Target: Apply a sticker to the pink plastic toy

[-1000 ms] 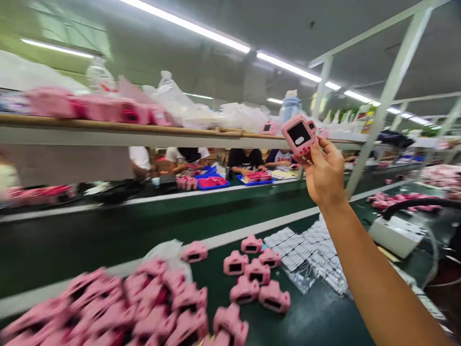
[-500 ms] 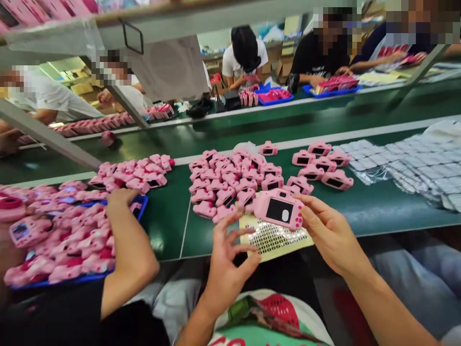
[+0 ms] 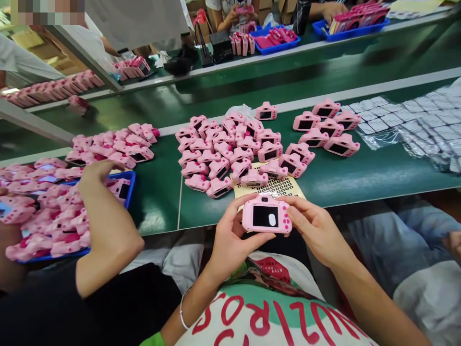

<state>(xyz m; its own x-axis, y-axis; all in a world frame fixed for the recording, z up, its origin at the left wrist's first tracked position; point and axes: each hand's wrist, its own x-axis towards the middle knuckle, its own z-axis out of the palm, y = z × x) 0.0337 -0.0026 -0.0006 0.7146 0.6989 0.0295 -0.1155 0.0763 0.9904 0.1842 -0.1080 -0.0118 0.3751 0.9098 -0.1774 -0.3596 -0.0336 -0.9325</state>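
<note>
A pink toy camera is held upright between my two hands, its dark screen with a white oval patch facing me. My left hand grips its left end, thumb below and fingers above. On the button side, my right hand pinches the other end. Just beyond lies a yellow sticker sheet printed with rows of small dark squares, partly covered by cameras. Behind it, several more pink toy cameras crowd together on the green table.
At left, a co-worker's arm reaches over a blue tray heaped with pink cameras. A smaller group of cameras stands to the right, near plastic-wrapped white pieces. Across the line, blue trays hold pink parts.
My left hand has come over to the camera and now grips its left end. The camera has been lowered toward me and levelled. My head view has tilted down.
</note>
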